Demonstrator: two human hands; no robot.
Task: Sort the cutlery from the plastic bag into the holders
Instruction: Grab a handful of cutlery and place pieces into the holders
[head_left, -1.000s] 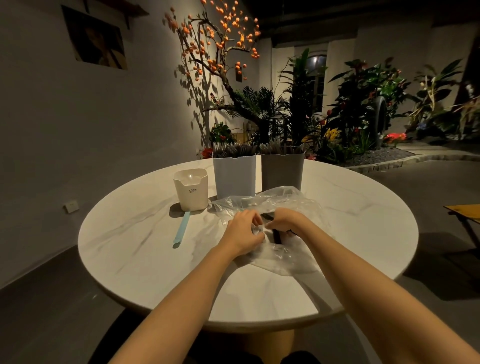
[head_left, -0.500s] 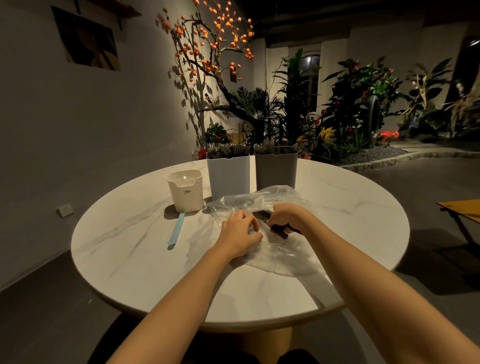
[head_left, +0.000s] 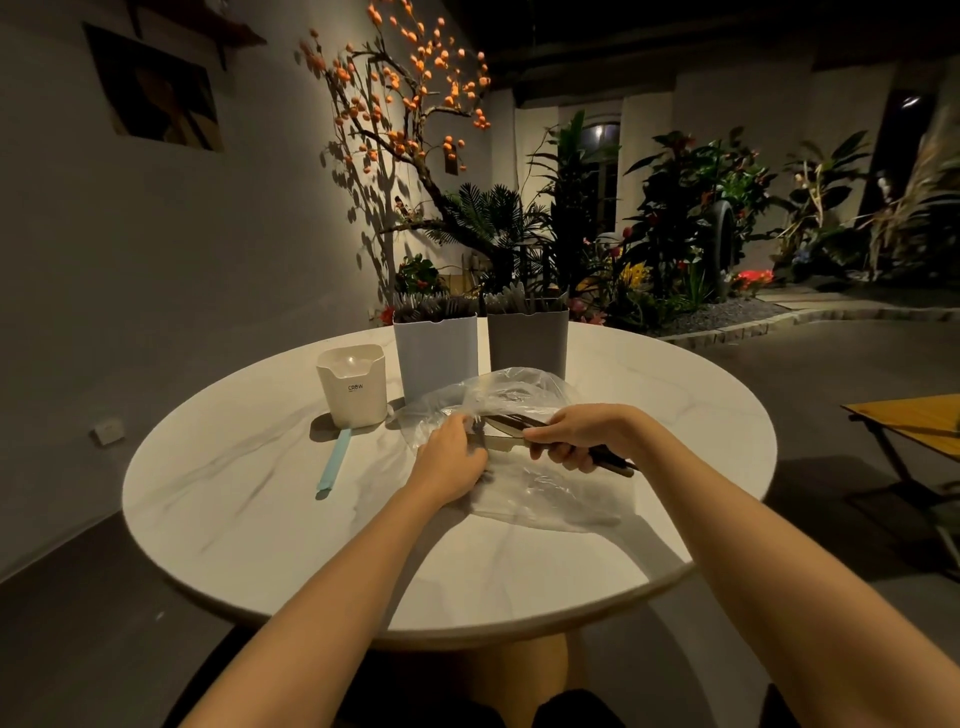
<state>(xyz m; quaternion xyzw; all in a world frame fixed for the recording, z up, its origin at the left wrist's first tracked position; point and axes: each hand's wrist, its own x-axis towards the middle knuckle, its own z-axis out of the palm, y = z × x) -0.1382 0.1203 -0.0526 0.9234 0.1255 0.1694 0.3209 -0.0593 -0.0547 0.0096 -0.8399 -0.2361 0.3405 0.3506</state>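
A crumpled clear plastic bag (head_left: 524, 493) lies on the round white table (head_left: 260, 509). My right hand (head_left: 576, 434) grips a bundle of dark-handled cutlery (head_left: 511, 428), its handles sticking out to the right and its metal ends pointing left at the bag's mouth. My left hand (head_left: 452, 460) holds the bag's edge, fingers curled on the plastic beside the cutlery tips. Behind the bag stand a white holder (head_left: 436, 353) and a grey holder (head_left: 527, 345), both with cutlery in them. A small cream holder (head_left: 353, 387) stands to the left.
A light blue utensil (head_left: 332, 465) lies flat on the table in front of the cream holder. Plants and a tree with orange fruit fill the background. A wooden folding table (head_left: 914, 421) stands at the right.
My right hand has drawn the cutlery bundle out of the bag toward the right; the handles now show beyond the hand. My left hand stays on the bag.
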